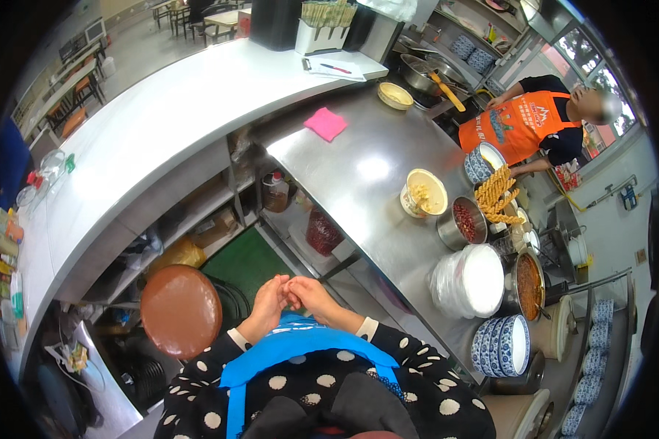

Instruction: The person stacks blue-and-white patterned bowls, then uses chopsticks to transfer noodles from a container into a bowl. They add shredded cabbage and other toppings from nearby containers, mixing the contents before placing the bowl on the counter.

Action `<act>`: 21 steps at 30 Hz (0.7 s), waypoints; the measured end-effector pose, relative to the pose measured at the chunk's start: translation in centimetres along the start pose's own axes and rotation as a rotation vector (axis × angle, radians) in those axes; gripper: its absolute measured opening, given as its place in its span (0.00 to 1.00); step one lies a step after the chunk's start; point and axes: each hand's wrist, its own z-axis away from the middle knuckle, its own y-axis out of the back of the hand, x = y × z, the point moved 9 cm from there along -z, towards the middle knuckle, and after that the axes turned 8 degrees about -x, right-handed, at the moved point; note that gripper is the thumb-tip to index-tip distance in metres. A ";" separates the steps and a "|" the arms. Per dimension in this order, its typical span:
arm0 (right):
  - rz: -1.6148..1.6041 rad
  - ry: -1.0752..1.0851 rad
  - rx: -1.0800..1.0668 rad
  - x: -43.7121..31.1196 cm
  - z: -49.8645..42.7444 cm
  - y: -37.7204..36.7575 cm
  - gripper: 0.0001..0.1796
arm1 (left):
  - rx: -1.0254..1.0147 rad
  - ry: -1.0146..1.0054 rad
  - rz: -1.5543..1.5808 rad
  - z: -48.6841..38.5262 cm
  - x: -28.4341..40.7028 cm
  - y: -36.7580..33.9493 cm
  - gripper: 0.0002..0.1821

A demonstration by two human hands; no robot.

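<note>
My left hand (pixel 270 303) and my right hand (pixel 311 297) meet in front of my blue apron (pixel 313 337). Their curled fingers touch each other, and nothing shows in them, though the palms are hidden. To the left of my hands is a round brown stool seat (pixel 180 311). On the right runs a steel worktable (pixel 357 192), its near edge apart from my right hand. It bears a patterned paper tub with pale food (pixel 424 193), a steel pot of red beans or peanuts (pixel 465 220) and a wrapped stack of white bowls (pixel 475 281).
A co-worker in an orange apron (pixel 519 123) stands beyond the worktable. Fried dough twists (pixel 495 198), blue-and-white bowls (pixel 502 345) and a pot of reddish sauce (pixel 529 285) crowd its right side. A pink cloth (pixel 326 124) lies near the white counter (pixel 159 93), which curves around the left.
</note>
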 end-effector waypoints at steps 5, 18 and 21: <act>-0.047 0.008 -0.015 -1.0 -2.4 1.6 0.11 | -0.144 0.021 -0.061 -3.2 1.2 -1.5 0.21; -0.137 0.124 -0.030 -8.8 -9.2 8.7 0.27 | -0.373 -0.151 -0.405 -10.2 7.6 -10.8 0.24; -0.146 0.080 0.009 -9.9 -9.9 10.3 0.28 | -0.433 -0.138 -0.473 -11.0 8.4 -12.9 0.23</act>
